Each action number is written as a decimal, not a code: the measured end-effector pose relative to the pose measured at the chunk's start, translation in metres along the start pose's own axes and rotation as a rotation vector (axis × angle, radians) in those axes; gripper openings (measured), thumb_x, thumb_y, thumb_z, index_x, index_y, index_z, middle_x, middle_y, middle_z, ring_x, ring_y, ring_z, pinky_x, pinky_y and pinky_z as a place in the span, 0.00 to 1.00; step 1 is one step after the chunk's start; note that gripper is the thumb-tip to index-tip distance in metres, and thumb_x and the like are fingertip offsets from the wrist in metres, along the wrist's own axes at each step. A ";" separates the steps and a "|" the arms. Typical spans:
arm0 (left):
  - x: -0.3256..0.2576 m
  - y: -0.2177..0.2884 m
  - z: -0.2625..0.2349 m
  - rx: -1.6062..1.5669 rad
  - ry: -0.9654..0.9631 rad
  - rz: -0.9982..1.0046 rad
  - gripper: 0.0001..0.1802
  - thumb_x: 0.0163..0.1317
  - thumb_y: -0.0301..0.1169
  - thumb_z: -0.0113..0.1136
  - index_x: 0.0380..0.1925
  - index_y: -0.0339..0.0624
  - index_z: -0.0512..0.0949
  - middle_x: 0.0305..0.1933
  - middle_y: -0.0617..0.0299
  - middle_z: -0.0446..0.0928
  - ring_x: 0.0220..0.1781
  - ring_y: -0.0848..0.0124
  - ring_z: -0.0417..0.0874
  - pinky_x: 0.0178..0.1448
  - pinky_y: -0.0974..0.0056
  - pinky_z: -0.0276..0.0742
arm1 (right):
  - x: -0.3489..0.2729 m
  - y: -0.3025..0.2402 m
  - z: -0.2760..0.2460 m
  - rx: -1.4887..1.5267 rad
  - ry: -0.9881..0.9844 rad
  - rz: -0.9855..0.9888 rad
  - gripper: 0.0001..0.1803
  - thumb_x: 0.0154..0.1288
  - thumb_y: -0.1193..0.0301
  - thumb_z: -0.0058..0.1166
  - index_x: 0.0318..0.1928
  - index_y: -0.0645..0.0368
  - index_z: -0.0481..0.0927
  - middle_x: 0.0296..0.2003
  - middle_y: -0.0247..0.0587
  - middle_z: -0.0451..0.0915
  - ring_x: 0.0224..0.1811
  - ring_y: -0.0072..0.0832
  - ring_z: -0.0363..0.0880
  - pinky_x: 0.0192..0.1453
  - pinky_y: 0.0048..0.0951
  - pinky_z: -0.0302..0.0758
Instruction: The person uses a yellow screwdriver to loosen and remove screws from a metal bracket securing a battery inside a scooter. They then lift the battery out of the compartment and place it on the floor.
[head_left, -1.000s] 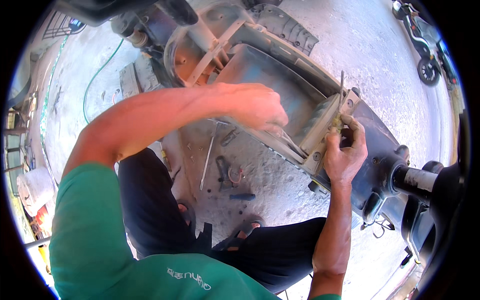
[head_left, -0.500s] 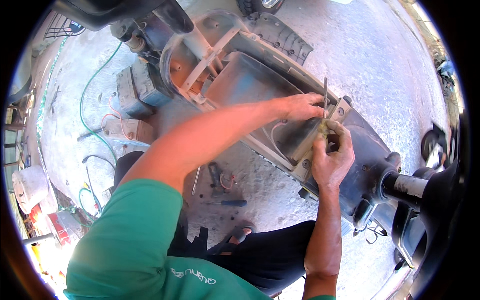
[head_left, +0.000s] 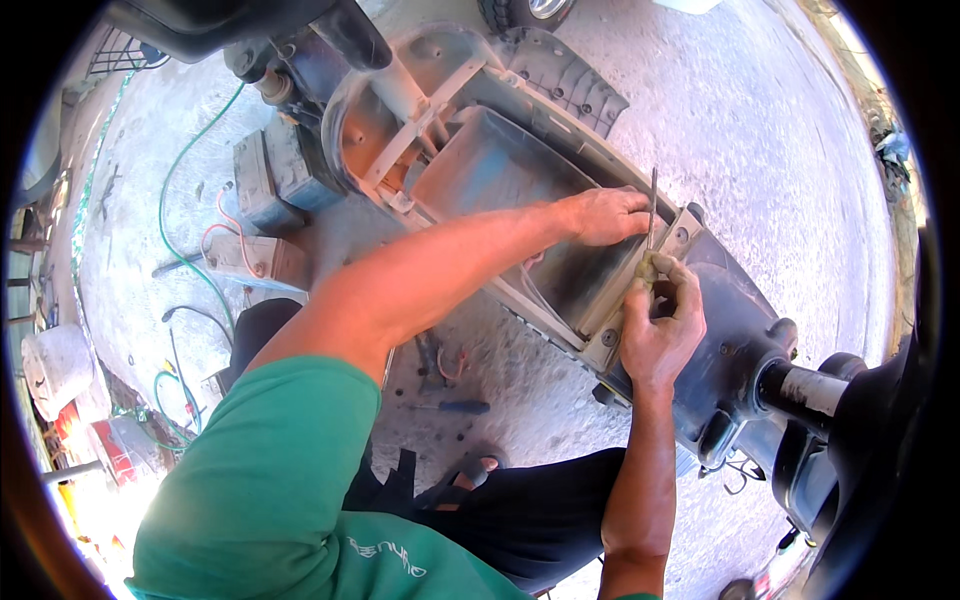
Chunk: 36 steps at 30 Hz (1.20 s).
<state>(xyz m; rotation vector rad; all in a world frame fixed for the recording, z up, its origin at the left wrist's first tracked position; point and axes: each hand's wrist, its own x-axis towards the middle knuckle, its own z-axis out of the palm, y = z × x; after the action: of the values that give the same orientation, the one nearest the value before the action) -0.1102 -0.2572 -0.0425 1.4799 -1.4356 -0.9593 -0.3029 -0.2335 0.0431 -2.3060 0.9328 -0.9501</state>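
Right hand [head_left: 658, 332]: fingers pinched on screwdriver [head_left: 651, 215] at scooter frame [head_left: 560, 190] edge. Left hand [head_left: 605, 215]: resting inside, grip unclear. Batteries [head_left: 268, 185], hose [head_left: 175, 190] lie well apart on concrete.

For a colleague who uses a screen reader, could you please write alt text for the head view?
Seen from above, a person's right hand holds a thin screwdriver upright at the edge of a stripped grey scooter body, while the left hand rests beside it. Batteries and a green hose lie on the concrete floor.
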 end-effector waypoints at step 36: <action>-0.093 0.049 -0.033 0.335 -0.585 -0.372 0.31 0.71 0.56 0.55 0.52 0.38 0.85 0.50 0.44 0.86 0.56 0.50 0.85 0.60 0.50 0.78 | 0.002 -0.006 0.003 0.039 -0.016 0.039 0.18 0.55 0.78 0.65 0.48 0.60 0.83 0.38 0.42 0.86 0.34 0.28 0.85 0.41 0.29 0.81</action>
<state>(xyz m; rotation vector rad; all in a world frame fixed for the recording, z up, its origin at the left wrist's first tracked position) -0.1013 -0.1622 0.0120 1.8481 -1.8353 -1.5308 -0.2971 -0.2306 0.0456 -2.2508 0.9413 -0.9246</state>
